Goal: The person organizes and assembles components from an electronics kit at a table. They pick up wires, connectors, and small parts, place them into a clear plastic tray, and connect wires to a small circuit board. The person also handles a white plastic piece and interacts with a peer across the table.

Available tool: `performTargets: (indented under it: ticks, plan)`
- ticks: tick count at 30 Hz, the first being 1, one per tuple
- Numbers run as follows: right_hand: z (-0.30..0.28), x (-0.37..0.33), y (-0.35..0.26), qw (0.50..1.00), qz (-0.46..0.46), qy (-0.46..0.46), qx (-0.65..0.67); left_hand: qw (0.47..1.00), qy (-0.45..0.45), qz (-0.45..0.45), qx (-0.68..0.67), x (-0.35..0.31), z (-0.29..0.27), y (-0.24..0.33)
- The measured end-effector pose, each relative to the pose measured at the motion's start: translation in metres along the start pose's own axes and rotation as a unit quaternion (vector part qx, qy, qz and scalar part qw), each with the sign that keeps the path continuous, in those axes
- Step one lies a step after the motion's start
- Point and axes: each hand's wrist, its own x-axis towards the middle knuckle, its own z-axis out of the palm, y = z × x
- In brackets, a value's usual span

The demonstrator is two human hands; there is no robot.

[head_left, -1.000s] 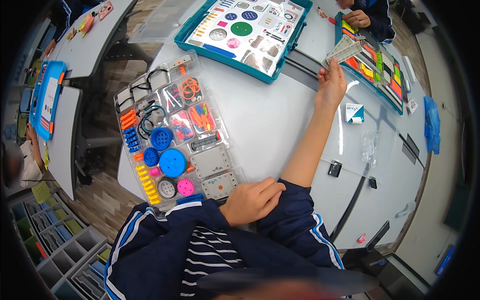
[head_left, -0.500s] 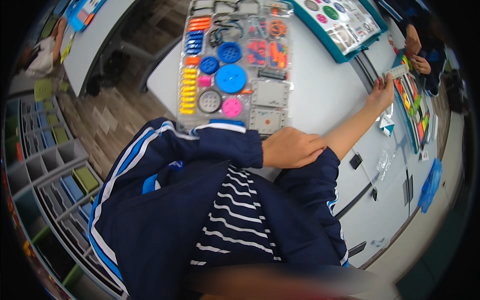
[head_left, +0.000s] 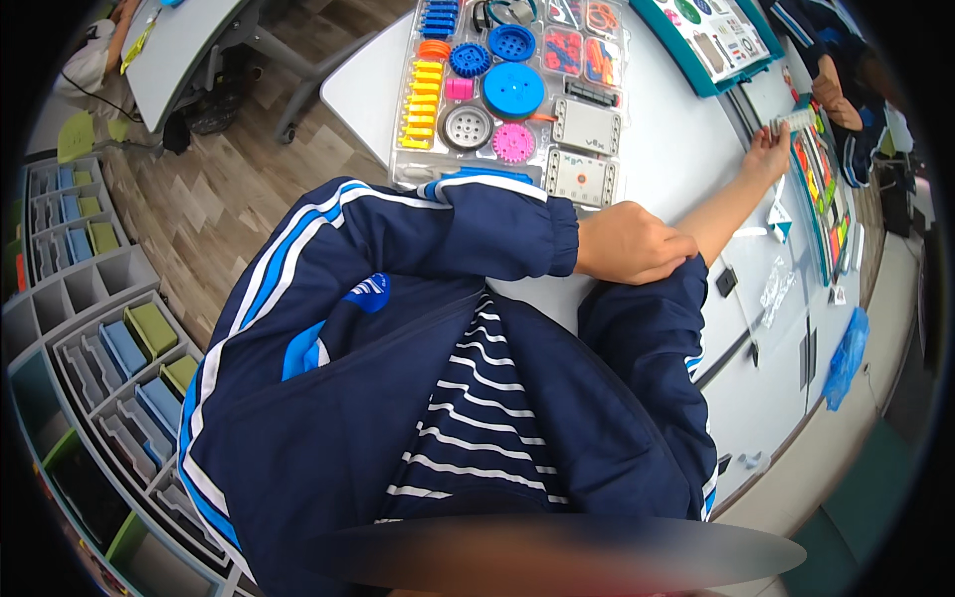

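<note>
My left hand (head_left: pixel 632 244) reaches across my body from the left, fingers closed on the bunched sleeve (head_left: pixel 647 308) of my navy jacket at the right elbow. The right forearm is bare beyond that cuff. Farther off, my right hand (head_left: pixel 768 154) holds the end of a light grey plastic strip with holes (head_left: pixel 794 121) between its fingers. That strip lies over the edge of a tray of colourful parts (head_left: pixel 821 189). Just beyond my left hand lies a clear sorting tray (head_left: pixel 406 159) with a blue wheel (head_left: pixel 513 90), yellow pieces (head_left: pixel 422 104) and grey boxes (head_left: pixel 585 126).
Across the white table (head_left: pixel 676 129), a co-worker's hands (head_left: pixel 836 98) are close to the strip. A teal case (head_left: pixel 711 40) stands at the back. Clear plastic wrapping (head_left: pixel 776 289) and a blue bag (head_left: pixel 846 358) are at right. Shelves with bins (head_left: pixel 129 343) stand at left.
The whole view has shifted, so the sorting tray sits higher and farther right in it. My left hand keeps its hold on the sleeve, and my right hand still holds the strip.
</note>
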Motion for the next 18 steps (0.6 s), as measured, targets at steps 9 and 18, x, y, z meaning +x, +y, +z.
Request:
performTargets:
  ticks: [9, 18]
  plan:
    - [-0.007, -0.012, 0.014, 0.997, -0.012, -0.059, 0.049, 0.979, -0.054, 0.097, -0.172, -0.013, 0.009, 0.031]
    - [-0.002, -0.015, 0.012, 0.997, 0.004, -0.074, 0.001, 0.971, -0.125, -0.024, -0.204, -0.003, 0.007, 0.027]
